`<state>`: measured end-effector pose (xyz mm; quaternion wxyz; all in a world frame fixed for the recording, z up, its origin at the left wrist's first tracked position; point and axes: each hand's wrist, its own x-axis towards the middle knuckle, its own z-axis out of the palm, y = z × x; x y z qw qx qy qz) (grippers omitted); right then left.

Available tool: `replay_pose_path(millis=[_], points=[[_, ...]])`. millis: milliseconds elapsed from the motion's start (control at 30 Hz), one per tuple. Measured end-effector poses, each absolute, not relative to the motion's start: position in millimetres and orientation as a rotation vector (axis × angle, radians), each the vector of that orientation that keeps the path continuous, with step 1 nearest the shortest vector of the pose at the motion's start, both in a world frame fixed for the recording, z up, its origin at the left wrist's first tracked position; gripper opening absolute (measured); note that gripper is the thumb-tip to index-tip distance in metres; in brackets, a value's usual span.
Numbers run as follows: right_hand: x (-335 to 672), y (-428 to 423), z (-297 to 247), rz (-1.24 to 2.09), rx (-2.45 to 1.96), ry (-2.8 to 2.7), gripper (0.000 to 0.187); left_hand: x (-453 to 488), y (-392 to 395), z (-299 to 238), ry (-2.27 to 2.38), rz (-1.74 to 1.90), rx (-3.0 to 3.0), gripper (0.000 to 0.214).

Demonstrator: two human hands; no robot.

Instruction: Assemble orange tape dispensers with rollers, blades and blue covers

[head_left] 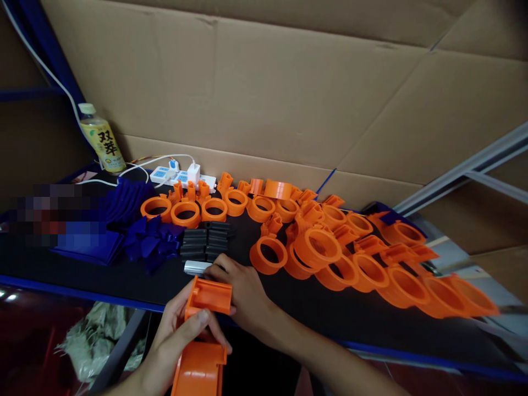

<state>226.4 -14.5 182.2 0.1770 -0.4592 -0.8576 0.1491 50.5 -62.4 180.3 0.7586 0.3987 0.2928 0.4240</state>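
Observation:
My left hand (173,335) is closed around an orange plastic tape-dispenser-like part (211,297), held in front of the table edge with its curved lower end towards me. My right hand (243,286) is just beyond it, fingers bent, fingertips at the right end of a small silver metal piece (197,268). The orange part partly covers that hand, so whatever is between its fingers is hidden. Behind the silver piece lie several black ribbed pieces (206,242) in two rows. To their left is a heap of dark blue plastic pieces (150,242).
Many orange ring-shaped parts (268,255) spread over the black table (330,324), some stacked. A white power strip (181,177) with plugs and cables lies at the back. A yellow-labelled bottle (103,140) stands back left. Cardboard (264,82) walls the rear.

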Motion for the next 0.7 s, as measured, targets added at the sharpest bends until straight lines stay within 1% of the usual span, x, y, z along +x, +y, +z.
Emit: replay_pose_path(millis=[167, 333, 433, 567, 700], points=[[227, -13, 184, 0.493, -1.311, -2.321, 0.016, 50, -63, 181, 0.669, 0.928, 0.841, 0.042], [235, -7, 204, 0.516, -1.345, -1.973, 0.006, 51, -58, 186, 0.756, 0.955, 0.834, 0.034], [247, -9, 226, 0.601, -1.308, -1.812, 0.009, 53, -52, 187, 0.793, 0.951, 0.899, 0.036], [259, -22, 250, 0.730, -1.305, -1.835, 0.009, 54, -45, 185, 0.816, 0.944, 0.959, 0.039], [257, -33, 252, 0.681, -1.371, -1.876, 0.005, 56, -43, 181, 0.807, 0.923, 0.990, 0.033]])
